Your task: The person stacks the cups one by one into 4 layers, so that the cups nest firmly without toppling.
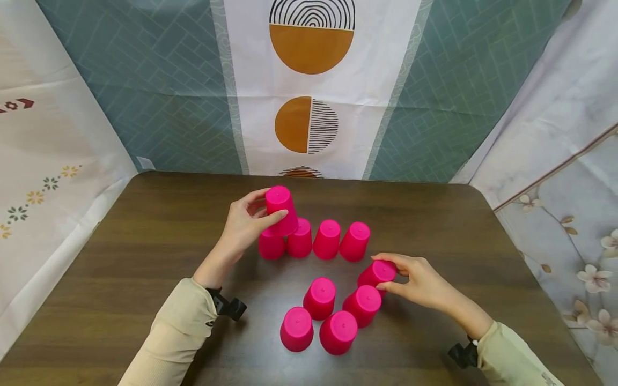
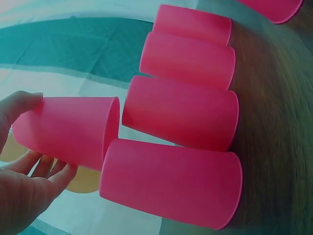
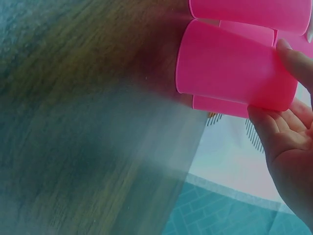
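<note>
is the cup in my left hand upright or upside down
Upside down: the held cup shows its closed base on top, wider rim below.

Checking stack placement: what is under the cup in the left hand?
The left hand holds the cup above the two leftmost back-row cups. The cup's inside, facing down, is hidden; whether its rim touches them is unclear.

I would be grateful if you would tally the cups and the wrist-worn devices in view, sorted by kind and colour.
Pink cups: 10 (1 in the left hand, 1 in the right hand, 8 not held)
Black wrist devices: 2 (one on each wrist)
Total: 12
</note>
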A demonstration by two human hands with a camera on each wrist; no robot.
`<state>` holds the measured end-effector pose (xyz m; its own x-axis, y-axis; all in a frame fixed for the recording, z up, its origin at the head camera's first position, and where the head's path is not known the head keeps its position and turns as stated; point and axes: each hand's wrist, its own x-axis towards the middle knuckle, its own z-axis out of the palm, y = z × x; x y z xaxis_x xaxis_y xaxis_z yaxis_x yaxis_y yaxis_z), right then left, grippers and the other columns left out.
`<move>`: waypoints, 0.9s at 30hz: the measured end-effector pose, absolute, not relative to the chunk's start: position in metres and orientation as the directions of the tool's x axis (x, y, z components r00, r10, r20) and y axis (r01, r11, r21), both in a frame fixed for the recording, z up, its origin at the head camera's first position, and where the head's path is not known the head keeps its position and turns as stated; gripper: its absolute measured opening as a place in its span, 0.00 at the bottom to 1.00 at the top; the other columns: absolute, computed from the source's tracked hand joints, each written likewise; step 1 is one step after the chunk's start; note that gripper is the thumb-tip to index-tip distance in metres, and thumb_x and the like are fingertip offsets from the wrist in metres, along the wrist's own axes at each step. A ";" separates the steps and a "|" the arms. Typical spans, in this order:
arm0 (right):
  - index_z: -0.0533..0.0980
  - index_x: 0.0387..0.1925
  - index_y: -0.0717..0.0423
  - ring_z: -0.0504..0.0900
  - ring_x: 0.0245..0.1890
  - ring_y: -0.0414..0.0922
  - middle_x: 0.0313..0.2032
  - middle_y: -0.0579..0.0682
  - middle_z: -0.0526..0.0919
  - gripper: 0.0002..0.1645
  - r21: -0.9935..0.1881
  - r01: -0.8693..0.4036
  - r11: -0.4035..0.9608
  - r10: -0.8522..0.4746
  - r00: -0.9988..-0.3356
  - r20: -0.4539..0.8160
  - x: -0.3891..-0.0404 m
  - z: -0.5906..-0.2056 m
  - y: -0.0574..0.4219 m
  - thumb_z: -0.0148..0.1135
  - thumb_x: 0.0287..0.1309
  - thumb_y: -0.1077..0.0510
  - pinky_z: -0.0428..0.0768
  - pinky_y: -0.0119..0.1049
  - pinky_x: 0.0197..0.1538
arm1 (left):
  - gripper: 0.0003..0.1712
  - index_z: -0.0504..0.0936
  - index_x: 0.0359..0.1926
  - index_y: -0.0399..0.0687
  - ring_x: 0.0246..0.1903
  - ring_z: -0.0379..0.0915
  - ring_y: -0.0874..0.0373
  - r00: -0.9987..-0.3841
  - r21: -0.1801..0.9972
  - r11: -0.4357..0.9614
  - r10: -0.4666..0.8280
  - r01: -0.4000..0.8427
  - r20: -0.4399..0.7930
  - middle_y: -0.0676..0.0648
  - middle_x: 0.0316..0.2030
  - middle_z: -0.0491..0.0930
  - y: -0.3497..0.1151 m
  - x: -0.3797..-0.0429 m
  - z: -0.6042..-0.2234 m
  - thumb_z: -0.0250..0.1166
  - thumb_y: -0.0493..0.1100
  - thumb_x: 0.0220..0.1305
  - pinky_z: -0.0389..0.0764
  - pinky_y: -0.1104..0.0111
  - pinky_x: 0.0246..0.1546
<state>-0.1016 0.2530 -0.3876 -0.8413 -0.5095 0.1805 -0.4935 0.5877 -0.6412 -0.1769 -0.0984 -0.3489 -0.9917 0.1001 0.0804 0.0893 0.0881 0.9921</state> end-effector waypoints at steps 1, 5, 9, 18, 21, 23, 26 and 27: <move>0.74 0.53 0.60 0.82 0.41 0.36 0.48 0.53 0.81 0.34 -0.642 -0.494 0.587 -0.511 -0.841 0.179 -0.102 -0.387 0.253 0.74 0.42 0.55 0.81 0.36 0.45 | 0.33 0.71 0.59 0.46 0.51 0.73 0.55 -0.992 0.991 0.094 0.099 0.090 0.081 0.47 0.52 0.75 -0.099 -0.177 -0.350 0.72 0.44 0.52 0.73 0.66 0.56; 0.74 0.53 0.60 0.82 0.40 0.35 0.46 0.52 0.82 0.34 -0.652 -0.489 0.579 -0.520 -0.838 0.166 -0.104 -0.385 0.253 0.75 0.41 0.57 0.81 0.36 0.44 | 0.33 0.72 0.59 0.46 0.52 0.72 0.54 -0.991 0.989 0.104 0.099 0.101 0.091 0.47 0.52 0.76 -0.101 -0.179 -0.352 0.72 0.44 0.51 0.72 0.66 0.56; 0.74 0.53 0.59 0.83 0.39 0.35 0.45 0.51 0.82 0.34 -0.656 -0.494 0.571 -0.529 -0.832 0.167 -0.105 -0.385 0.253 0.75 0.41 0.57 0.81 0.35 0.44 | 0.34 0.72 0.59 0.46 0.52 0.72 0.54 -0.989 0.990 0.097 0.112 0.107 0.096 0.46 0.52 0.76 -0.101 -0.181 -0.353 0.72 0.44 0.50 0.72 0.66 0.56; 0.74 0.54 0.58 0.83 0.39 0.35 0.45 0.51 0.82 0.34 -0.672 -0.473 0.570 -0.530 -0.836 0.139 -0.104 -0.385 0.252 0.75 0.41 0.57 0.81 0.33 0.44 | 0.33 0.72 0.59 0.48 0.53 0.73 0.54 -0.977 0.987 0.104 0.186 0.124 0.103 0.46 0.52 0.76 -0.100 -0.179 -0.354 0.72 0.42 0.51 0.72 0.66 0.56; 0.74 0.54 0.58 0.82 0.39 0.35 0.46 0.51 0.82 0.34 -0.673 -0.472 0.569 -0.532 -0.836 0.137 -0.104 -0.385 0.252 0.75 0.42 0.55 0.81 0.33 0.44 | 0.33 0.72 0.59 0.48 0.53 0.74 0.54 -0.977 0.987 0.113 0.189 0.118 0.096 0.46 0.52 0.77 -0.101 -0.180 -0.354 0.72 0.42 0.51 0.73 0.67 0.55; 0.74 0.54 0.58 0.82 0.40 0.35 0.47 0.51 0.82 0.35 -0.670 -0.476 0.570 -0.531 -0.836 0.142 -0.104 -0.385 0.252 0.74 0.42 0.54 0.81 0.33 0.44 | 0.33 0.72 0.59 0.49 0.52 0.74 0.54 -0.977 0.986 0.121 0.196 0.114 0.089 0.46 0.52 0.77 -0.102 -0.181 -0.355 0.72 0.43 0.51 0.74 0.68 0.54; 0.74 0.54 0.58 0.82 0.41 0.35 0.48 0.51 0.81 0.35 -0.652 -0.488 0.580 -0.527 -0.835 0.156 -0.104 -0.385 0.253 0.75 0.42 0.53 0.81 0.35 0.44 | 0.34 0.71 0.59 0.50 0.52 0.74 0.55 -0.973 0.984 0.131 0.209 0.124 0.095 0.47 0.52 0.76 -0.103 -0.182 -0.355 0.72 0.44 0.51 0.74 0.67 0.54; 0.74 0.54 0.58 0.82 0.41 0.35 0.48 0.52 0.81 0.35 -0.647 -0.492 0.583 -0.527 -0.835 0.159 -0.104 -0.385 0.253 0.75 0.42 0.54 0.81 0.36 0.44 | 0.34 0.71 0.59 0.51 0.52 0.74 0.55 -0.971 0.983 0.129 0.215 0.132 0.102 0.48 0.52 0.76 -0.103 -0.183 -0.356 0.72 0.44 0.51 0.74 0.67 0.54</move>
<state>-0.1042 0.2526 -0.3850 -0.8346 -0.5273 0.1594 -0.4917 0.5827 -0.6470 -0.1826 -0.1032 -0.3556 -0.9714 0.2145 0.1020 0.1318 0.1294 0.9828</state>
